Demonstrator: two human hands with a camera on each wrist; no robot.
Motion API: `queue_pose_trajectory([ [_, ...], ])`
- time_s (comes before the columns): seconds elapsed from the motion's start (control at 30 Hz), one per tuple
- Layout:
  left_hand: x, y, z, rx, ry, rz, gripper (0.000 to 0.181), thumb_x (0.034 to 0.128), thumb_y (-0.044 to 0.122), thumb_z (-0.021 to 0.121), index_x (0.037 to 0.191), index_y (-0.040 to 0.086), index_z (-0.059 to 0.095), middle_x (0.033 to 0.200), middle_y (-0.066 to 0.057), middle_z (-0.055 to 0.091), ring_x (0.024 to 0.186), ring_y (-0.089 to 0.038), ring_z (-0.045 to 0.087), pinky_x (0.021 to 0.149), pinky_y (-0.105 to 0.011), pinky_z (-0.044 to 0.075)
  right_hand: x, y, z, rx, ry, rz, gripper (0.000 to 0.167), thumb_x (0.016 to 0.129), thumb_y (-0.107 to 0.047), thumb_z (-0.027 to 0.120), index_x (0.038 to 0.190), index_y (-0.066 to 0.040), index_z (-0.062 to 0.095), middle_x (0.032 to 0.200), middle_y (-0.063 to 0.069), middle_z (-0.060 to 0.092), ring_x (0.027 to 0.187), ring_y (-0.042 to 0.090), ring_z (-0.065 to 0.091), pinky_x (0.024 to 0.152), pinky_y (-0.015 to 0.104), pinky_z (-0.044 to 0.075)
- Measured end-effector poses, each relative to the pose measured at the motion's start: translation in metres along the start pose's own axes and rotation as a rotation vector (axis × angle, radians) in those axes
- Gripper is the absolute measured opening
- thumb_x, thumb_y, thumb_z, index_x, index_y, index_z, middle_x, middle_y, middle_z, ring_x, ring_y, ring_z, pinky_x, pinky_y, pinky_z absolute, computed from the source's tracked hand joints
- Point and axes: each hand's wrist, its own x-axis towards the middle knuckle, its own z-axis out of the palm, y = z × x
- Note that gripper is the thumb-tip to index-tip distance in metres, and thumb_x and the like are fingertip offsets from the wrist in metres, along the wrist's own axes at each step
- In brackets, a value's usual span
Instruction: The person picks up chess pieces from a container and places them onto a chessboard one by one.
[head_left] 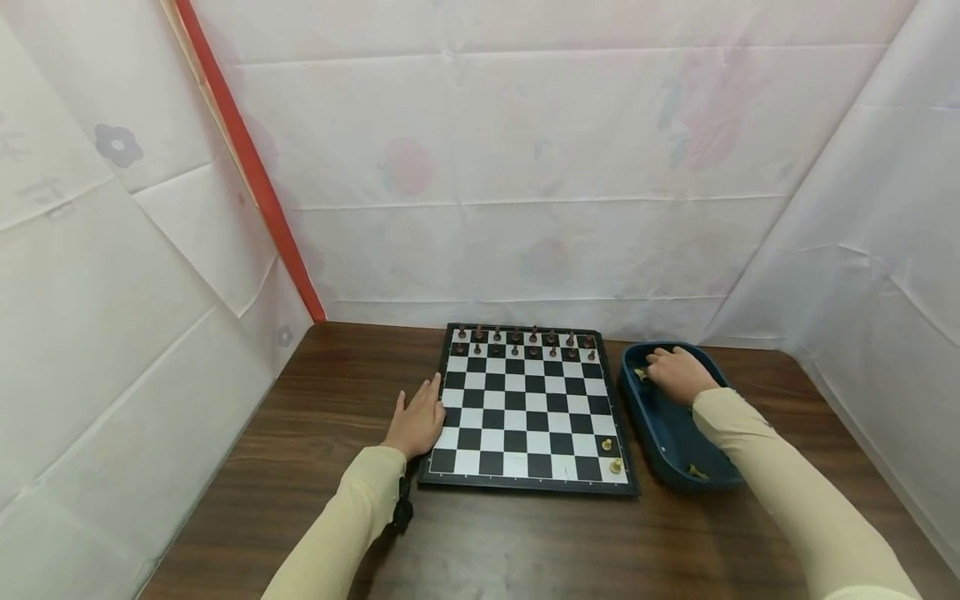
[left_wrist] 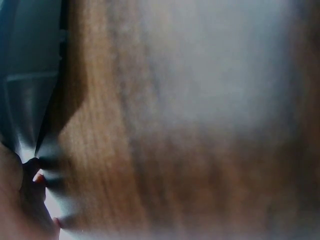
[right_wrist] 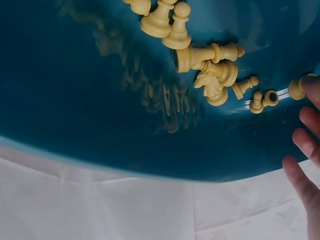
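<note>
The counter (head_left: 495,542) is faced in brown wood grain, and light is softly reflected by its smooth surface. The blue tray (right_wrist: 65,110) appears to be made of glossy plastic, with the cream chess pieces (right_wrist: 227,74) mirrored in it; these are seen as smooth, plastic-looking and faintly shiny. White sheeting (head_left: 570,250) is crossed by sharp creases, and the sleeves (head_left: 360,492) are made of matt cloth.

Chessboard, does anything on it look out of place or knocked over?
Nothing stands out on the chessboard: dark pieces fill its two far rows, and two pale pieces sit by its near right corner.
</note>
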Motion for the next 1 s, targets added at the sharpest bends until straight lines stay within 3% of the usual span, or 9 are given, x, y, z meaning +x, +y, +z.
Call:
queue_pose_trajectory([
  [1.0,0.000,-0.002,0.001,-0.010,-0.009,0.009,0.055,0.1018,0.023,0.025,0.152,0.002,0.016,0.153,-0.016,0.028,0.142,-0.028,0.021,0.112,-0.057,0.001,-0.029,-0.021,-0.048,0.072,0.040,-0.048,0.015,0.076,-0.008,0.078,0.067,-0.012,0.066,0.068,-0.003,0.050,0.065,0.017,0.046,0.052,0.028,0.030],
])
